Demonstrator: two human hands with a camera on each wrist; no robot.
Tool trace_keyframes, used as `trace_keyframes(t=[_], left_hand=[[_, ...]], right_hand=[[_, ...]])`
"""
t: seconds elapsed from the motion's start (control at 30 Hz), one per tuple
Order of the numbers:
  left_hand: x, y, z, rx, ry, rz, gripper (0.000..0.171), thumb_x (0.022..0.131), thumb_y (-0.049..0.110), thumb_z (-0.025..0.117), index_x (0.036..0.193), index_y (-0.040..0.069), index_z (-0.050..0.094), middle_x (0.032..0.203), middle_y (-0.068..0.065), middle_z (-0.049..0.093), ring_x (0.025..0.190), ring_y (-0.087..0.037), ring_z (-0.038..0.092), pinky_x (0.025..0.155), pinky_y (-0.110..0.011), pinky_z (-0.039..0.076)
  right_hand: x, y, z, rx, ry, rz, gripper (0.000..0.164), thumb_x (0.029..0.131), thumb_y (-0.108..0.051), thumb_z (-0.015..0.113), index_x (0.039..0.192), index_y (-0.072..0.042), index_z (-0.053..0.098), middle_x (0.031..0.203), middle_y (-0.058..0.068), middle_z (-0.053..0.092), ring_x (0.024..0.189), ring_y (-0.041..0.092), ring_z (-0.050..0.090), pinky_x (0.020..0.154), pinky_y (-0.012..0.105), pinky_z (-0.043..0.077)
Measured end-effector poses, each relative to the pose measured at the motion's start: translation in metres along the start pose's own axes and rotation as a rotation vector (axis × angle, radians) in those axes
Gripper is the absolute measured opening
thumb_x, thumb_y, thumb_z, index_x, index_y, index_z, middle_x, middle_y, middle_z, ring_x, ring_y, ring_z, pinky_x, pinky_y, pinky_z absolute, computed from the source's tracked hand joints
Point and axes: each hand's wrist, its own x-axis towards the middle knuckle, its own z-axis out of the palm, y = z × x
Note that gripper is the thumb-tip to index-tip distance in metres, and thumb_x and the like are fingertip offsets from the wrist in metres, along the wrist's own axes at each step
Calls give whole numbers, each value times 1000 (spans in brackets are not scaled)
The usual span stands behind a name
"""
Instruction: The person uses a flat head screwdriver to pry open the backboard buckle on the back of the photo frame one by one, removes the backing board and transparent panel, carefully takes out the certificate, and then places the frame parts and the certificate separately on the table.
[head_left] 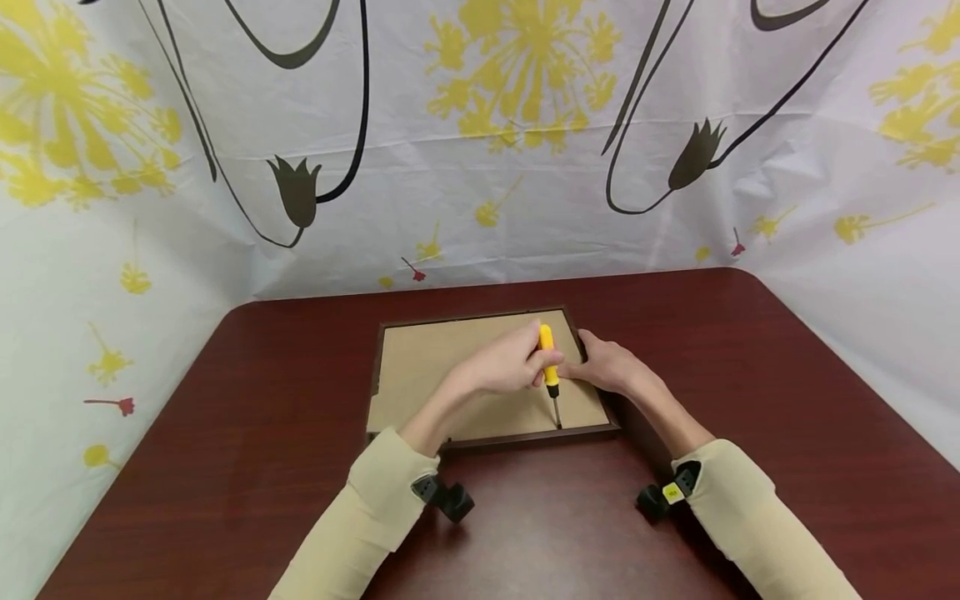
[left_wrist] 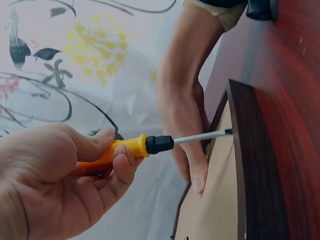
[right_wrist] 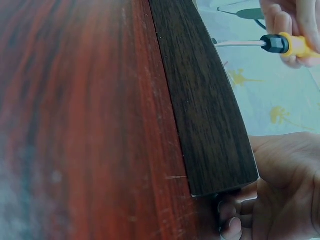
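Note:
A picture frame (head_left: 525, 439) with a dark wood-grain rim lies face down, its tan backing board (head_left: 435, 358) uppermost. My left hand (head_left: 510, 362) grips the yellow handle of a screwdriver (left_wrist: 131, 146), fingers and thumb wrapped round it. The shaft slants down to a small dark tab (left_wrist: 229, 132) at the frame's near edge, toward the right corner, and the tip meets it there. My right hand (head_left: 615, 367) holds the frame's right side. Its thumb lies on the backing board, and in the right wrist view its fingers (right_wrist: 232, 227) curl at the outer side of the rim.
The frame lies on a dark red wooden table (head_left: 300, 433). Behind and beside the table hangs a white sheet (head_left: 420, 200) with yellow flowers and dark stems. A wrist camera (head_left: 453, 500) is strapped over the left sleeve, another (head_left: 654, 503) over the right.

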Motion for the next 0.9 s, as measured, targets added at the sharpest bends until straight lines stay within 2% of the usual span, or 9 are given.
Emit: trace_keyframes(t=[0.27,0.4,0.5,0.67,0.8,0.9], left_hand=[[-15,15,11,191,71,146,17,105,14,56,98,2,47,83,-5,54,68,-13,52,63,-21,42],[-19,19,15,253,82,165,19,105,15,57,98,1,45,88,-6,50,73,-15,48,67,-22,41],[-14,19,13,211,56,132,17,106,15,54,99,2,45,88,-7,50,73,-16,49,67,-23,42],[0,6,4,53,-18,45,16,108,15,48,98,2,46,82,-6,52,66,-12,49,61,-21,41],[6,-5,-1,-60,-74,10,16,109,14,46,100,1,47,72,-5,52,61,-11,47,57,-21,40],[5,-9,-3,-84,-88,4,15,109,15,46,103,1,47,71,-4,52,61,-12,46,58,-21,39]], right_hand=[[0,-1,0,-44,13,10,94,97,-47,62,155,11,16,151,38,33,135,52,40,106,60,37],[1,-1,0,-60,14,9,89,98,-42,60,155,11,16,149,38,37,133,51,43,106,60,38],[1,-1,-1,-48,17,2,89,98,-41,61,155,12,16,150,38,35,135,51,41,106,60,37],[0,-1,-1,-9,10,-6,93,97,-44,63,154,12,15,152,38,31,137,51,38,107,60,36],[0,-1,0,10,-9,0,100,96,-53,62,155,12,13,153,38,29,138,51,36,106,61,37],[0,-2,0,3,-11,8,104,95,-57,62,155,12,13,153,38,29,137,52,37,105,61,37]])
